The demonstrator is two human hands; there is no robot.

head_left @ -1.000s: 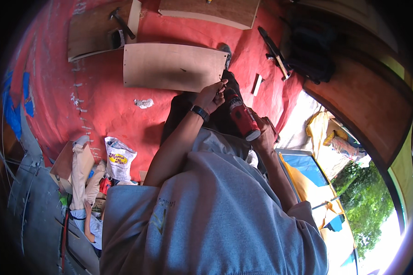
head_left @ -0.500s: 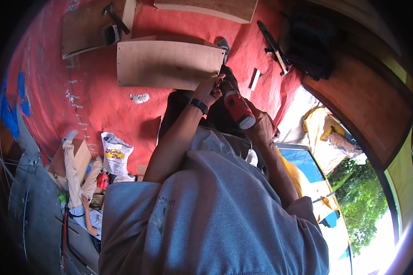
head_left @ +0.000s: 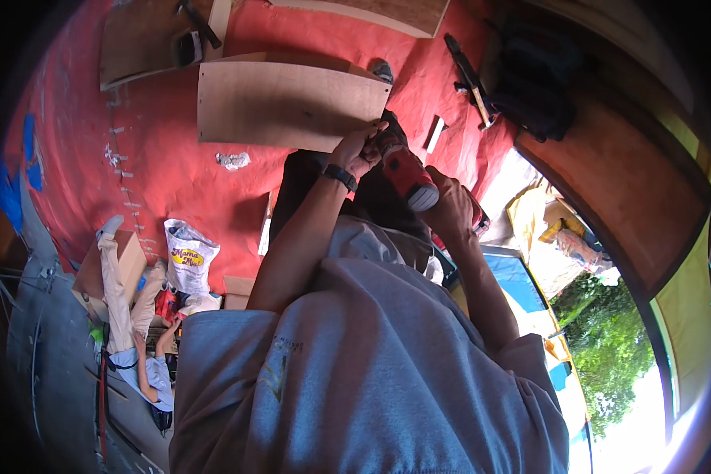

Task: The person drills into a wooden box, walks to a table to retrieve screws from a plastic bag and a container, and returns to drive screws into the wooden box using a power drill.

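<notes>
- Covering nearly the whole floor, the red mat (head_left: 174,182) is the largest thing under you; it serves as the work surface on which all the timber lies flat.
- Next in size, the plywood panel (head_left: 288,103) lies flat on the mat just ahead of your knees. It is pale tan, rectangular and plain-faced, and its near right corner sits right at your hands, so you can work on that edge without stretching.
- More boards (head_left: 142,47) lie beyond it, one carrying a dark hand tool (head_left: 201,20), and a long dark bar (head_left: 470,75) lies off to the right, well apart from the panel.
- A white printed bag (head_left: 188,257) stands at your left among cardboard boxes, near enough to reach.
- Your right hand (head_left: 450,209) is clamped around the grip of the red cordless drill (head_left: 403,170); the tool is red with a dark front end and a pale rear cap, tilted so its nose points down at the panel's corner.
- Your left hand (head_left: 359,150), with a dark watch at the wrist, rests at that same corner beside the drill's nose, apparently steadying the tip; whether its fingers pinch a screw or merely press on the wood you cannot tell, since they are too small and shadowed.
- A crumpled scrap (head_left: 233,160) lies on the mat just below the panel's near edge.
</notes>
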